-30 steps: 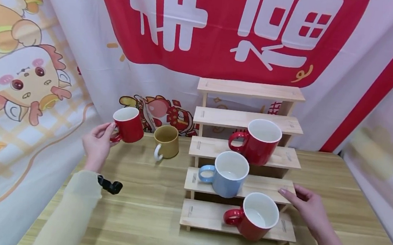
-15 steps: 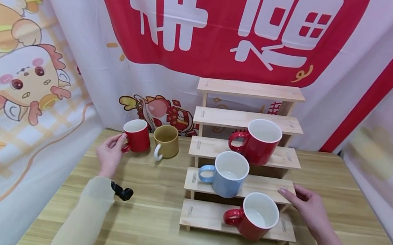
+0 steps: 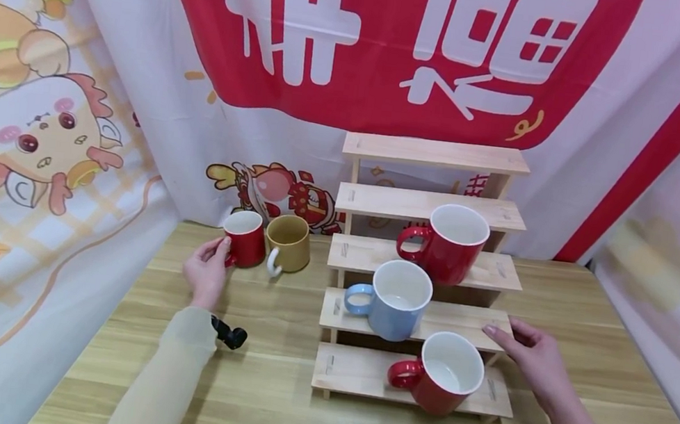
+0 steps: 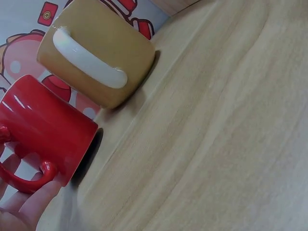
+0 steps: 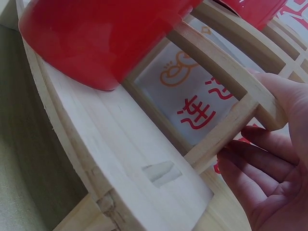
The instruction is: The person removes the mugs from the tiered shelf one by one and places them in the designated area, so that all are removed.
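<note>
At the left of the head view, my left hand [image 3: 207, 272] pinches the handle of a red mug [image 3: 250, 247] with a white inside. This mug is upright, close beside a mustard mug [image 3: 292, 254] with a white handle. The left wrist view shows the red mug [image 4: 53, 122] low over the tabletop, a dark shadow along its base. My right hand [image 3: 539, 366] grips the right end of a stepped wooden shelf [image 3: 472, 321], thumb on top of the second board from the bottom and fingers curled around its end. The right wrist view shows these fingers [image 5: 269, 166] by the upright.
On the shelf's lower three boards stand a red mug [image 3: 449, 382], a light blue mug [image 3: 398, 309] and another red mug [image 3: 451, 253], handles to the left. A printed cloth [image 3: 298, 134] hangs behind the wood-grain table [image 3: 274, 400], and cloths border both sides.
My left hand has moved the red mug right and down, from higher at the left to right beside the mustard mug. My right hand stays on the shelf.
</note>
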The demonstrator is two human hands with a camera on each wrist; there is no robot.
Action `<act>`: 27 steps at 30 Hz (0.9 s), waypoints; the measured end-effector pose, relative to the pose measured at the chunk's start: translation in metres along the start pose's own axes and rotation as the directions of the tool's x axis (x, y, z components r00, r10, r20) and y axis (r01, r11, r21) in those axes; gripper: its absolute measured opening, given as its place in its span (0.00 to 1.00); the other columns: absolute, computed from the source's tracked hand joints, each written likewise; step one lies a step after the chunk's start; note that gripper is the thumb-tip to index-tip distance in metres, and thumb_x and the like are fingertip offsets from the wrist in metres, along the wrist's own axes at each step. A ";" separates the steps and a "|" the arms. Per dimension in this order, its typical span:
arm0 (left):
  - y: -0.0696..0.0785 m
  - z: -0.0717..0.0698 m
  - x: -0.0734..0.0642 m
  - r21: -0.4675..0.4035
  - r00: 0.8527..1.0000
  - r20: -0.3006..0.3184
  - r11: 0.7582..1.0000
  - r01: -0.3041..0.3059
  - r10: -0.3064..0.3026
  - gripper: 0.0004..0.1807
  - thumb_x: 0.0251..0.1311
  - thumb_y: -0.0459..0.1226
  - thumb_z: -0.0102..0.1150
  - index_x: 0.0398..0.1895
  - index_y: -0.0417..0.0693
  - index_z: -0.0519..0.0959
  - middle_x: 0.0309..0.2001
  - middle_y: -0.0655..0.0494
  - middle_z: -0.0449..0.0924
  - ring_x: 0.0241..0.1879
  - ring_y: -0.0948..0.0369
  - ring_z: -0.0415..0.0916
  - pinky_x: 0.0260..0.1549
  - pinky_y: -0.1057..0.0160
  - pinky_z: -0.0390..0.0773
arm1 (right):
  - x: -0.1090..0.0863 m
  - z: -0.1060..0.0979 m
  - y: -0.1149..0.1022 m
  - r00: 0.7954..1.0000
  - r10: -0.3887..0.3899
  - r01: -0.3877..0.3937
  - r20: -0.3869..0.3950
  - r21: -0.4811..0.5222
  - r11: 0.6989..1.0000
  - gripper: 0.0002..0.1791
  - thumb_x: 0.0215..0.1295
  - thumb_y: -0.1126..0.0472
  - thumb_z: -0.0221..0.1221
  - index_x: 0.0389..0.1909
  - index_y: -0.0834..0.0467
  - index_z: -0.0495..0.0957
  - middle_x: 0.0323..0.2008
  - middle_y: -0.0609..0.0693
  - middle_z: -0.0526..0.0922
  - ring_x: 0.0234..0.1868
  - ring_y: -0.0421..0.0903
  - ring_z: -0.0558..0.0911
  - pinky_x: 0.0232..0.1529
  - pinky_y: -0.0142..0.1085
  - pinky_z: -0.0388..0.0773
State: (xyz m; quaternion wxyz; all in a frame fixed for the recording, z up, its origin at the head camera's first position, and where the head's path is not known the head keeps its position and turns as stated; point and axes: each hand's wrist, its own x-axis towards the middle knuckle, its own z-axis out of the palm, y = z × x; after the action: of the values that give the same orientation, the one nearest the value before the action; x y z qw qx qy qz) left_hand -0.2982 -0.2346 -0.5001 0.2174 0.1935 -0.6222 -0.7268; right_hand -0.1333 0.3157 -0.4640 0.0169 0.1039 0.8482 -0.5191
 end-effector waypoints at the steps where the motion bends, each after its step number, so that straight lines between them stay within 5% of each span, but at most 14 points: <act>1: -0.001 0.001 0.000 -0.001 1.000 -0.004 1.000 -0.009 0.009 0.19 0.63 0.41 0.72 0.52 0.38 0.85 0.48 0.42 0.86 0.42 0.52 0.85 0.44 0.56 0.86 | 0.000 0.000 0.000 1.000 0.002 -0.002 0.001 -0.002 1.000 0.41 0.70 0.41 0.63 0.71 0.67 0.69 0.63 0.63 0.76 0.47 0.31 0.76 0.44 0.24 0.78; 8: -0.009 0.000 0.000 0.042 0.997 0.014 0.997 -0.071 0.071 0.17 0.61 0.36 0.73 0.47 0.31 0.84 0.35 0.56 0.87 0.44 0.50 0.85 0.43 0.52 0.86 | 0.000 -0.001 -0.001 1.000 -0.012 0.012 -0.004 -0.003 1.000 0.40 0.69 0.41 0.63 0.69 0.68 0.70 0.61 0.63 0.77 0.47 0.32 0.76 0.44 0.25 0.79; 15: -0.001 0.000 -0.006 0.175 0.994 0.049 0.979 -0.102 0.095 0.25 0.60 0.40 0.75 0.56 0.35 0.80 0.53 0.42 0.84 0.52 0.56 0.82 0.50 0.61 0.83 | 0.001 -0.001 0.001 1.000 -0.026 0.026 0.006 0.011 1.000 0.39 0.71 0.43 0.63 0.70 0.67 0.70 0.62 0.62 0.77 0.47 0.30 0.76 0.44 0.24 0.79; 21: 0.032 0.009 -0.019 0.166 0.978 0.105 0.966 -0.198 0.183 0.30 0.60 0.43 0.75 0.64 0.44 0.78 0.65 0.48 0.76 0.67 0.59 0.70 0.68 0.64 0.66 | 0.001 -0.002 0.001 1.000 -0.018 0.017 0.005 0.017 1.000 0.40 0.71 0.43 0.63 0.71 0.68 0.68 0.64 0.64 0.75 0.48 0.27 0.75 0.44 0.22 0.78; 27: 0.081 0.031 -0.041 0.063 0.951 0.178 0.961 -0.269 0.254 0.32 0.57 0.44 0.77 0.65 0.51 0.79 0.65 0.51 0.77 0.66 0.61 0.72 0.67 0.63 0.68 | 0.000 -0.001 0.001 1.000 -0.004 0.004 0.012 0.013 1.000 0.40 0.70 0.42 0.63 0.71 0.67 0.68 0.64 0.64 0.75 0.48 0.28 0.75 0.44 0.23 0.78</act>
State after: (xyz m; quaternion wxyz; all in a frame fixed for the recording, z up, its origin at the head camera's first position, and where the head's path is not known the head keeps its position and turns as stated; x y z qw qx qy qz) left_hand -0.2755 -0.1974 -0.4147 0.2498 0.0567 -0.6893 -0.6776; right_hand -0.1335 0.3171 -0.4639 0.0201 0.0992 0.8448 -0.5253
